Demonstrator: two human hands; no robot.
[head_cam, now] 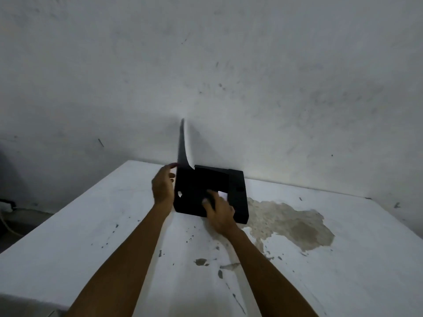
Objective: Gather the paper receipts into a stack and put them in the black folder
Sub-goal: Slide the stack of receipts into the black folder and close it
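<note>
The black folder (238,197) lies on the white table (91,236) near the far edge by the wall. Its front cover (182,152) stands lifted almost upright, seen edge-on, and my left hand (163,186) holds it at the left side. My right hand (218,211) rests on the folder's inner face, fingers pressing on white paper receipts (222,195), of which only a small bright patch shows beyond my fingers. How many receipts lie there is hidden by my hand.
A grey stained wall (229,76) rises right behind the table. A large brownish patch of worn paint (293,225) spreads to the right of the folder. The table's left edge drops off to a dark floor with a cable (6,207).
</note>
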